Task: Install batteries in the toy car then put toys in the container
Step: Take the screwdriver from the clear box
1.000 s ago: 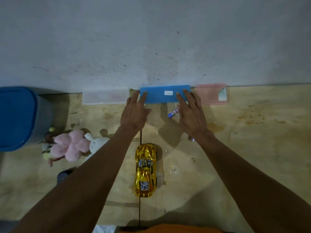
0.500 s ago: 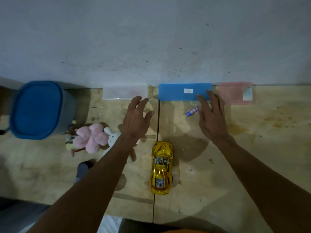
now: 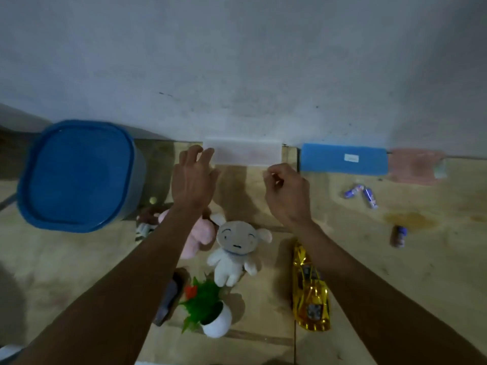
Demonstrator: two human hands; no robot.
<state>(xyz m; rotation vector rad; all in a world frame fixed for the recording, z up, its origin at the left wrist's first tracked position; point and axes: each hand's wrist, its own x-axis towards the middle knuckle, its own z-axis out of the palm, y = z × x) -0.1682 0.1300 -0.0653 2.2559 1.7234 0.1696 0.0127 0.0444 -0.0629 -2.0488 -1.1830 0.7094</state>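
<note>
Both hands at the clear box (image 3: 243,153) — left hand (image 3: 193,177) fingers spread, right hand (image 3: 286,192) curled, empty.

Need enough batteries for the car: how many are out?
3: two batteries touching below the blue box, one battery nearer. Others may be hidden.

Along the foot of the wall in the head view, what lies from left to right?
Blue lidded container → translucent white box → blue box → pink box.
</note>
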